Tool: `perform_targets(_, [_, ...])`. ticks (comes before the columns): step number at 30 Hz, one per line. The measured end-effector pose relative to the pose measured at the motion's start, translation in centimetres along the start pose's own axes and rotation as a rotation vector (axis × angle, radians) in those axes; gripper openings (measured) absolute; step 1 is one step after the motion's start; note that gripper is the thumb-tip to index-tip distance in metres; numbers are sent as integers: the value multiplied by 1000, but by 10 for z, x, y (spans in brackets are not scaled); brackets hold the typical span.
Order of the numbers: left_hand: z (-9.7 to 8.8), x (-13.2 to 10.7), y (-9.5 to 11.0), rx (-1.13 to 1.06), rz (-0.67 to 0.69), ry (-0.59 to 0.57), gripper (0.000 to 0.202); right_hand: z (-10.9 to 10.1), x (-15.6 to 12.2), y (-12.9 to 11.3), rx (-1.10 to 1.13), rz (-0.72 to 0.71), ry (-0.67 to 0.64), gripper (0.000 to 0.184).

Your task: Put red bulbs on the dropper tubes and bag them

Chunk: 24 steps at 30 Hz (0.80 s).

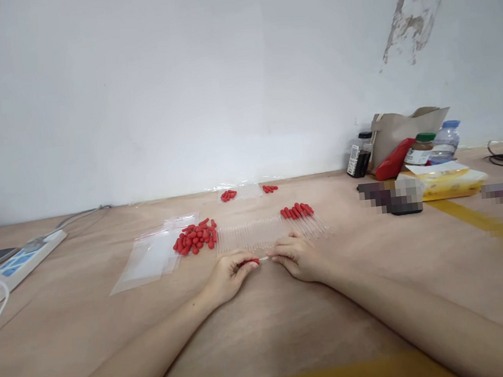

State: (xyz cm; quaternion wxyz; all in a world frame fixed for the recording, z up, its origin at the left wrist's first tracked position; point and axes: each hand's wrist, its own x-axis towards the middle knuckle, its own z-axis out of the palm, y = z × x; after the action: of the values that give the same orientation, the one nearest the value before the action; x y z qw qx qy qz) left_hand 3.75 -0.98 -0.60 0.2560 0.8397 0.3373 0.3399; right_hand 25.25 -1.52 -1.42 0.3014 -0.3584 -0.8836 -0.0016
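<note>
My left hand [234, 274] pinches a red rubber bulb [254, 261] between thumb and fingers. A thin clear dropper tube [264, 258] is held by my right hand [298, 258], its end at or in the bulb's mouth; the exact fit is too small to tell. Just beyond my hands lies a row of clear tubes [251, 234]. Left of that row is a pile of loose red bulbs [195, 236]. On the right, several droppers with red bulbs fitted [297, 210] lie side by side, tubes pointing toward me.
Clear plastic bags [144, 257] lie left of the pile. Two small groups of red bulbs [229, 195] sit near the wall. A power strip [25, 263] is at far left. At right stand a dark bottle [358, 158], a jar, a water bottle [446, 141] and a yellow tissue pack [453, 182].
</note>
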Motion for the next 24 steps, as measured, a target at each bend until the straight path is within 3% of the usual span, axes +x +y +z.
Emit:
perform_targets(12, [2,-2,3,128,84,11,19,2,1,-8,-96,-52,56,22])
perform_targets(24, [4,-3,-1,212,182,19,18,13,4,-14,10,30,22,22])
